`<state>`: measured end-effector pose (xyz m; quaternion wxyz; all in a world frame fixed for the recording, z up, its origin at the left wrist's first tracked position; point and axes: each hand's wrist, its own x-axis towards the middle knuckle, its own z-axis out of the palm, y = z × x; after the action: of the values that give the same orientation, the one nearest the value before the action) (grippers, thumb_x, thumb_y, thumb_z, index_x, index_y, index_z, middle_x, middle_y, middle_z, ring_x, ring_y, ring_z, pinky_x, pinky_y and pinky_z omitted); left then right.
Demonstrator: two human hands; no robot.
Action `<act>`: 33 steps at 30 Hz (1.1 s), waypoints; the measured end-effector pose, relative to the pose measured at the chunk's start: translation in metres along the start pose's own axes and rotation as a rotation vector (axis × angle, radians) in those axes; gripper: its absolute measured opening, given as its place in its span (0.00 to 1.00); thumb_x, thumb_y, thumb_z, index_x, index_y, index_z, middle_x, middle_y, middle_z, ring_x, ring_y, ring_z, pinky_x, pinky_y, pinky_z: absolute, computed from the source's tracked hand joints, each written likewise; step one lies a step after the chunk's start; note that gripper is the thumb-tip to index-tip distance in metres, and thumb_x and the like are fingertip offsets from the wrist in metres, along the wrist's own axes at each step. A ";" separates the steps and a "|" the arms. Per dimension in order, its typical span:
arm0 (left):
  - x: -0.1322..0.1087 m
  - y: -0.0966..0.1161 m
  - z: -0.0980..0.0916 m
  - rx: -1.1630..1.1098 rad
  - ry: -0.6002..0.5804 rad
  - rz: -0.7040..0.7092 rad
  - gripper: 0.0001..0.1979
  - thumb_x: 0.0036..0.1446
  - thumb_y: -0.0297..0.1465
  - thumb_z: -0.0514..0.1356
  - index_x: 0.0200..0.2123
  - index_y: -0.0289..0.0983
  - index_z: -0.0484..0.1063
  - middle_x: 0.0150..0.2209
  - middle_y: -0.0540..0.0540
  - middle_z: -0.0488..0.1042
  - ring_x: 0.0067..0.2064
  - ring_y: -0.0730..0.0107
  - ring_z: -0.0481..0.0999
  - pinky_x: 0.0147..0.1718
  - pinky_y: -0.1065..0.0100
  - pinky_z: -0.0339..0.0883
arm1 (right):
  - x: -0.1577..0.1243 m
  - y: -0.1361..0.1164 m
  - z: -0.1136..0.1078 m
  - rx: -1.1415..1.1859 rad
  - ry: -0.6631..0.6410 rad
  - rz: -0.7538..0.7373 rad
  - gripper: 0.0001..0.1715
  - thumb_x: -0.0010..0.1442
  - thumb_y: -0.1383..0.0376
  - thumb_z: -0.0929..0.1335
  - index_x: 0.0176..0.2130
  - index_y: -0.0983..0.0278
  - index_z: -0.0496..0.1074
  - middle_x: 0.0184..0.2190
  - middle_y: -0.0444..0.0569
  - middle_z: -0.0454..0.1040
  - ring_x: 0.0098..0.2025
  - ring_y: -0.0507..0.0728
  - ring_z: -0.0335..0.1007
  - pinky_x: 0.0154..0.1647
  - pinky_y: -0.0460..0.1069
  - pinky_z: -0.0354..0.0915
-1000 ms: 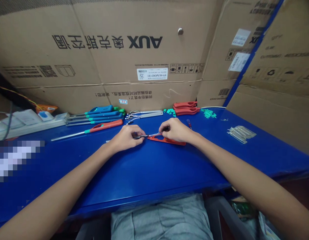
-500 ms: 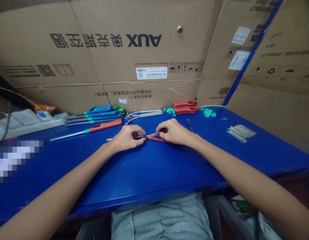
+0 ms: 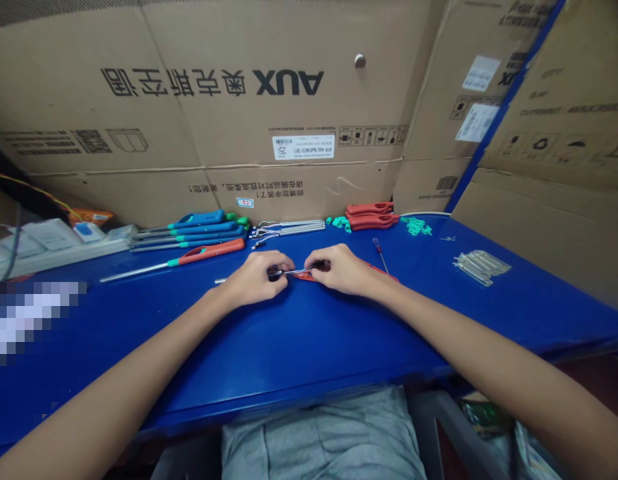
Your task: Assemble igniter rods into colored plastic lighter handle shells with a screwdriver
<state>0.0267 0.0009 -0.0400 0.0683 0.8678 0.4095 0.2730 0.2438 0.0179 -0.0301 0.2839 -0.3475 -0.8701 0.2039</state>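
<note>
My left hand [image 3: 261, 277] is closed, thumb and fingers pinching the dark end of a thin metal lighter tube [image 3: 220, 281], whose silver end pokes out to the left. Thin wires [image 3: 297, 271] run from there across the gap to my right hand [image 3: 345, 268]. Its fingers are closed around a small black part [image 3: 319, 265], mostly covered by the fingertips. Beneath the wires and the right hand lies a red lighter handle shell [image 3: 305, 276], partly hidden; red also shows beyond the right wrist.
Assembled lighters with blue handles [image 3: 209, 230] and one red lighter [image 3: 209, 251] lie left. Behind are metal tubes with wires [image 3: 299, 228], red handles [image 3: 371, 217] and green pieces [image 3: 416, 225]. A screwdriver [image 3: 379, 252] and clear tubes [image 3: 481, 265] lie right.
My right hand has shifted slightly left and the wires look straighter between the hands. The red shell shows less between the hands, and red now shows right of the right wrist.
</note>
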 end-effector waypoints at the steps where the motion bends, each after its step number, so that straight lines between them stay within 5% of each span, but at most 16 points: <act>1: 0.000 0.001 0.000 0.001 0.002 0.000 0.11 0.47 0.26 0.56 0.35 0.36 0.74 0.34 0.47 0.77 0.33 0.67 0.75 0.34 0.68 0.68 | 0.000 0.001 0.002 0.013 0.010 -0.004 0.12 0.54 0.75 0.66 0.35 0.66 0.78 0.27 0.46 0.77 0.27 0.50 0.66 0.31 0.44 0.59; 15: -0.001 0.007 0.011 -0.003 0.095 -0.049 0.11 0.48 0.24 0.51 0.36 0.37 0.67 0.30 0.50 0.73 0.29 0.70 0.71 0.30 0.69 0.66 | 0.000 0.003 0.012 0.146 0.073 -0.022 0.11 0.55 0.73 0.66 0.35 0.66 0.78 0.30 0.46 0.78 0.29 0.50 0.68 0.33 0.44 0.61; 22: -0.001 0.006 0.004 0.008 0.105 0.036 0.12 0.45 0.24 0.56 0.36 0.38 0.68 0.35 0.47 0.72 0.34 0.68 0.70 0.36 0.66 0.68 | 0.004 0.007 0.003 0.215 0.105 0.012 0.10 0.55 0.71 0.66 0.36 0.66 0.77 0.32 0.47 0.78 0.30 0.51 0.70 0.33 0.45 0.63; 33: 0.000 0.004 0.001 -0.090 0.150 0.027 0.06 0.53 0.28 0.58 0.36 0.36 0.70 0.33 0.46 0.76 0.34 0.68 0.76 0.35 0.68 0.73 | 0.007 0.016 -0.005 0.313 0.071 0.034 0.08 0.55 0.66 0.68 0.37 0.67 0.74 0.30 0.47 0.77 0.30 0.52 0.72 0.33 0.47 0.67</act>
<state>0.0297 -0.0013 -0.0391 0.0726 0.8463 0.3891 0.3565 0.2508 0.0346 -0.0326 0.3619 -0.3204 -0.8111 0.3294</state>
